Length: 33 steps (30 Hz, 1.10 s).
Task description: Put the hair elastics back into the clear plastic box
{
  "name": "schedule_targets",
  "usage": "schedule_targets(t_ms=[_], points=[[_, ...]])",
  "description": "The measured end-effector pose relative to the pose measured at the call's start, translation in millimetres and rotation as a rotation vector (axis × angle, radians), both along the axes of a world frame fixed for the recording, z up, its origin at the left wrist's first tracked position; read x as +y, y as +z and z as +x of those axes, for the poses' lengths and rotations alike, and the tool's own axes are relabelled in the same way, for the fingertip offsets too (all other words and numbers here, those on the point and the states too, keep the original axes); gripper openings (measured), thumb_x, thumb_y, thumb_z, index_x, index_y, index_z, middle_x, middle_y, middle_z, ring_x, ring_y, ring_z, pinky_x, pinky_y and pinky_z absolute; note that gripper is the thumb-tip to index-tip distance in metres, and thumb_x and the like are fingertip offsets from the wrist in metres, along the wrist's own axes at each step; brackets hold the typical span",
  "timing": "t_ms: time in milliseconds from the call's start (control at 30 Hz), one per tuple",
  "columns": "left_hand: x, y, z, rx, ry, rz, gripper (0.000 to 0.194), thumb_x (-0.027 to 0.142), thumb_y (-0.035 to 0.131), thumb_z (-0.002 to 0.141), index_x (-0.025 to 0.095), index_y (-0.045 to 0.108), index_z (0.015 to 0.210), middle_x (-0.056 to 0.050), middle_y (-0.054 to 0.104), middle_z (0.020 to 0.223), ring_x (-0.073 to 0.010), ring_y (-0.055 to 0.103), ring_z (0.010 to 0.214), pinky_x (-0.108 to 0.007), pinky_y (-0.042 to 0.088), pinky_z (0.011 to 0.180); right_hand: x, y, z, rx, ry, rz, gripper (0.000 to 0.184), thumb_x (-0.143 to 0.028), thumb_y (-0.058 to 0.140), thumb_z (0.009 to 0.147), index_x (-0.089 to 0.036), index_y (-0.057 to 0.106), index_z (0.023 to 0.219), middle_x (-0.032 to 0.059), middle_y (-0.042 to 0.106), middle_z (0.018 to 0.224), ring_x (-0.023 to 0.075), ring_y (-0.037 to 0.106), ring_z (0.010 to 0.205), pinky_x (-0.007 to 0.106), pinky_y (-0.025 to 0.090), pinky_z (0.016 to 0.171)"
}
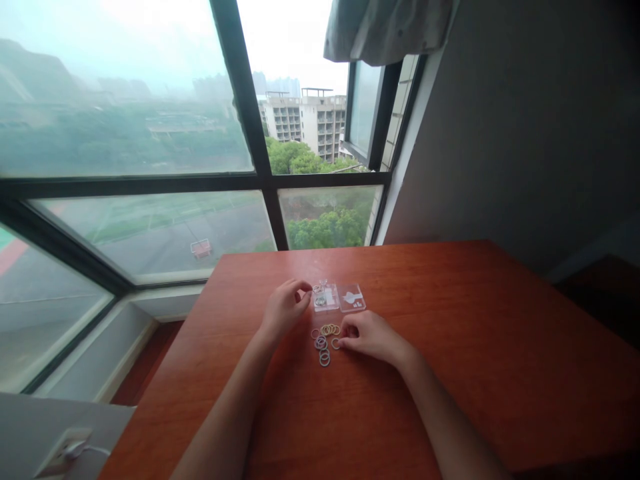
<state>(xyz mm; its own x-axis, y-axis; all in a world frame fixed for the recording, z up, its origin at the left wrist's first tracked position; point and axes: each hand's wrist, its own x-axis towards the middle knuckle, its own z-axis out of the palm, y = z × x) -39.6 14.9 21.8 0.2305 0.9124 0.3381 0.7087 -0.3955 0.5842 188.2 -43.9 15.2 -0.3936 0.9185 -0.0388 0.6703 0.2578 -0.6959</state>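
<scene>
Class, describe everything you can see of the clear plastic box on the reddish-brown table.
The clear, squarish plastic box lies open on the reddish-brown, wood-grained table, its two flat-looking halves side by side. Both halves show pale patches, perhaps print or glare. The left half holds a few small, thin rings. The bare left hand is at that half's outer edge; whether they touch is unclear.

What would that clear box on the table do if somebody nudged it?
The clear box looks like thin, rigid plastic, so it's probably light and stiff. Lying open and low, it would likely slide rather than tip.
</scene>
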Motion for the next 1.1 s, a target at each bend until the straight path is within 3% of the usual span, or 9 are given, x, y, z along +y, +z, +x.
schedule_targets(t_ms=[167,467,567,833,1100], points=[[-1,-0.3,1,-0.016,-0.023,0.001,0.013,0.022,0.055,0.083,0.019,0.067,0.086,-0.001,0.064,0.077,-0.0113,0.055,0.062,-0.022,0.043,0.059,1,-1.9,2,-0.003,0.030,0.003,0.003,-0.022,0.070,0.072,-0.021,0.069,0.075,-0.0032,0.066,0.067,0.0109,0.056,0.061,0.019,0.034,0.055],[0,0.9,3,-0.033,-0.044,-0.007,0.013,0.022,0.054,0.083,0.019,0.067,0.085,-0.001,0.065,0.077,-0.0110,0.055,0.062,-0.021,0.042,0.059,0,-0.1,2,0.006,0.095,0.018,0.012,-0.017,0.063,0.074,-0.023,0.073,0.077,-0.0030,0.068,0.068,0.0114,0.058,0.062,0.020,0.035,0.057],[-2,4.5,6,-0.065,-0.069,-0.008,0.013,0.022,0.054,0.084,0.018,0.066,0.085,-0.002,0.065,0.078,-0.0109,0.056,0.063,-0.021,0.043,0.059,1,0.7,0,0.037,0.046,0.080,0.009,-0.017,0.063,0.075,-0.021,0.071,0.075,-0.0020,0.067,0.069,0.0113,0.056,0.062,0.020,0.036,0.058],[-15,19.1,19,-0.158,-0.262,-0.063,0.015,0.025,0.058,0.084,0.018,0.069,0.092,-0.004,0.066,0.085,-0.0098,0.055,0.064,-0.020,0.044,0.058,7,3.3,-1,0.133,-0.105,0.212,0.011,-0.028,0.065,0.082,-0.019,0.066,0.075,-0.0021,0.062,0.065,0.0114,0.053,0.059,0.022,0.036,0.057],[-23,25.3,28,-0.113,-0.440,-0.162,0.012,0.026,0.064,0.079,0.019,0.070,0.086,-0.001,0.065,0.069,-0.0098,0.054,0.059,-0.021,0.042,0.056,7,6.7,0,0.161,-0.163,0.253,0.013,-0.031,0.063,0.083,-0.020,0.066,0.077,-0.0018,0.060,0.063,0.0120,0.051,0.057,0.022,0.035,0.054]])
